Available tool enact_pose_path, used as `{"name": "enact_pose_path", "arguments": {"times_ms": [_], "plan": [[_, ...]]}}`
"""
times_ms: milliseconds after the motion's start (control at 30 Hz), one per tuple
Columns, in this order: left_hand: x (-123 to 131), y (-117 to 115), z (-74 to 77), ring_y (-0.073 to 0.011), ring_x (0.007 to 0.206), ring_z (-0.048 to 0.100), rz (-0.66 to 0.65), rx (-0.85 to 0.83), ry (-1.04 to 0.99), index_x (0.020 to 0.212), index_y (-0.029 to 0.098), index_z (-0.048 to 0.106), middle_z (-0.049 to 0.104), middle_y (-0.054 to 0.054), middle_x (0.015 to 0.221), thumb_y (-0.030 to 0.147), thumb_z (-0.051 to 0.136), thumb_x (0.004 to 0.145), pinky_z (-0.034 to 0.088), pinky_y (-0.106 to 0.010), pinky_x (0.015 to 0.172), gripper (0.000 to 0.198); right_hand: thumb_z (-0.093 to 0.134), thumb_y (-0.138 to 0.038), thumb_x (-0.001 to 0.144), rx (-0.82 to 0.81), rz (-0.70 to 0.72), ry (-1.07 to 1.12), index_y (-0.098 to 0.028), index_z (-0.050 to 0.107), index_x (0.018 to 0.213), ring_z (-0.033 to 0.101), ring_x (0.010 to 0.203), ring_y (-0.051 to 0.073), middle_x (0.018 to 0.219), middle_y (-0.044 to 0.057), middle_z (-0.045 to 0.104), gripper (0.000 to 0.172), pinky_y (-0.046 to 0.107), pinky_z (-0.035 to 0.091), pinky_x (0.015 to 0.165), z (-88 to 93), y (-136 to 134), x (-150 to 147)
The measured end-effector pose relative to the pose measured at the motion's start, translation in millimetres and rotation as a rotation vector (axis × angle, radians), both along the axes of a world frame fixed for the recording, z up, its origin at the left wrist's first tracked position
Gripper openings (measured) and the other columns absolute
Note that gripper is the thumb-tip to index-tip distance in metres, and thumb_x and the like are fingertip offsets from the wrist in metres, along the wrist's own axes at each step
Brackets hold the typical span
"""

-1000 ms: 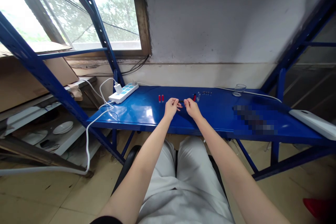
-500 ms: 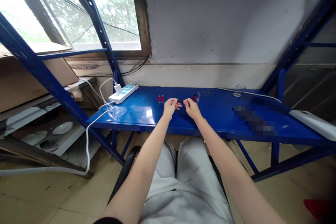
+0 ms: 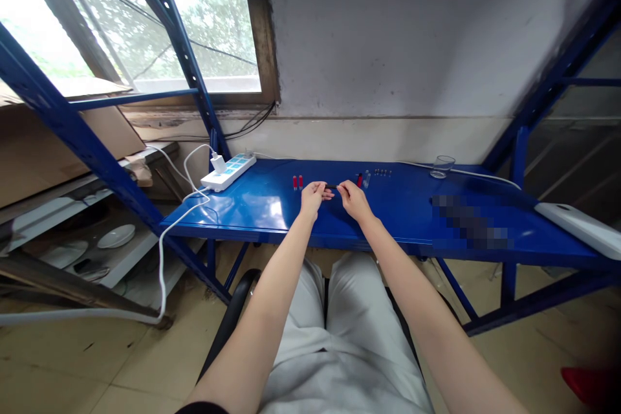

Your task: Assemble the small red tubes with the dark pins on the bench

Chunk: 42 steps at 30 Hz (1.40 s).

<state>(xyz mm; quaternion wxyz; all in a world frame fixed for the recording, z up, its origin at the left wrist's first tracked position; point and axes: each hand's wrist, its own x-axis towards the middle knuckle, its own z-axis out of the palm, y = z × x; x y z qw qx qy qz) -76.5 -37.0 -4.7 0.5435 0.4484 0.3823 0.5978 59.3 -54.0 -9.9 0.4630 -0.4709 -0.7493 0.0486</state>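
Both my hands are over the blue metal shelf [image 3: 262, 207], close together. My left hand [image 3: 313, 197] and my right hand [image 3: 353, 199] each pinch one end of a thin dark stick-like object [image 3: 332, 187] held between them. Two small red pieces [image 3: 297, 182] lie just left of my left hand. Behind my right hand lie a red-and-dark piece [image 3: 359, 179], a small clear piece [image 3: 367, 178] and a row of tiny dark parts [image 3: 383, 173].
A white power strip [image 3: 229, 171] with a plugged charger and cable sits at the shelf's back left. A clear glass [image 3: 442, 166] stands at the back right, a white device [image 3: 579, 228] at the far right. Blue rack posts frame both sides; plates lie on a lower shelf left.
Both hands have shifted slightly away from me along the shelf, still pinching the dark object between them. Nothing else has moved.
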Motion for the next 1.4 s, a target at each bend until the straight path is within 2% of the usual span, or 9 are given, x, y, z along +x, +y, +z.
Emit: {"name": "enact_pose_path", "arguments": {"times_ms": [400, 633, 767, 900, 1000, 1200, 1400], "plan": [[-2, 7, -5.9, -0.0087, 0.048, 0.059, 0.033, -0.004, -0.027, 0.083, 0.010, 0.055, 0.059, 0.000, 0.056, 0.021, 0.051, 0.083, 0.047, -0.021, 0.054, 0.011, 0.026, -0.039, 0.092, 0.030, -0.054, -0.115, -0.020, 0.052, 0.089, 0.052, 0.069, 0.018, 0.089, 0.009, 0.058, 0.033, 0.026, 0.035, 0.059, 3.7, -6, -3], [-3, 5, -4.4, -0.0089, 0.047, 0.058, 0.048, -0.008, -0.020, 0.082, 0.010, 0.055, 0.058, 0.000, 0.057, 0.026, 0.055, 0.081, 0.047, -0.022, 0.055, 0.016, 0.023, -0.039, 0.093, 0.076, -0.070, -0.171, -0.020, 0.053, 0.091, 0.053, 0.070, 0.016, 0.092, 0.010, 0.057, 0.035, 0.025, 0.036, 0.058, 3.0, -5, -4], [-7, 7, -5.3, -0.0081, 0.044, 0.056, 0.107, -0.034, -0.055, 0.081, 0.011, 0.052, 0.053, 0.002, 0.054, 0.027, 0.051, 0.084, 0.046, -0.021, 0.051, 0.016, 0.023, -0.040, 0.093, 0.090, -0.077, -0.118, -0.019, 0.052, 0.093, 0.054, 0.070, 0.016, 0.091, 0.009, 0.058, 0.035, 0.024, 0.036, 0.058, 2.8, -5, 0], [-10, 10, -8.5, -0.0072, 0.041, 0.053, 0.168, -0.037, -0.056, 0.080, 0.013, 0.050, 0.048, 0.005, 0.053, 0.031, 0.049, 0.084, 0.045, -0.020, 0.047, 0.019, 0.025, -0.041, 0.093, 0.039, -0.078, -0.028, -0.020, 0.050, 0.095, 0.054, 0.071, 0.017, 0.088, 0.008, 0.058, 0.033, 0.025, 0.037, 0.060, 3.2, -7, 4], [-8, 9, -9.1, -0.0070, 0.040, 0.052, 0.128, 0.021, 0.010, 0.079, 0.013, 0.051, 0.049, 0.005, 0.054, 0.035, 0.054, 0.081, 0.045, -0.021, 0.045, 0.023, 0.027, -0.041, 0.092, 0.011, -0.063, 0.010, -0.020, 0.050, 0.096, 0.054, 0.072, 0.017, 0.089, 0.007, 0.058, 0.032, 0.025, 0.038, 0.062, 3.2, -8, 4], [-2, -1, -3.9, -0.0064, 0.042, 0.052, -0.081, 0.073, 0.083, 0.080, 0.012, 0.054, 0.052, 0.004, 0.056, 0.041, 0.063, 0.073, 0.046, -0.021, 0.046, 0.031, 0.033, -0.041, 0.090, -0.038, -0.015, 0.033, -0.019, 0.050, 0.089, 0.050, 0.063, 0.014, 0.080, 0.005, 0.057, 0.028, 0.025, 0.036, 0.059, 1.7, -5, 0], [-2, -2, -3.0, -0.0062, 0.042, 0.051, -0.065, 0.066, 0.080, 0.080, 0.012, 0.055, 0.052, 0.004, 0.055, 0.037, 0.063, 0.074, 0.046, -0.021, 0.045, 0.027, 0.035, -0.038, 0.088, -0.149, 0.040, -0.029, -0.019, 0.049, 0.086, 0.048, 0.061, 0.013, 0.075, 0.002, 0.055, 0.024, 0.024, 0.033, 0.056, 0.5, -4, -2]]}}
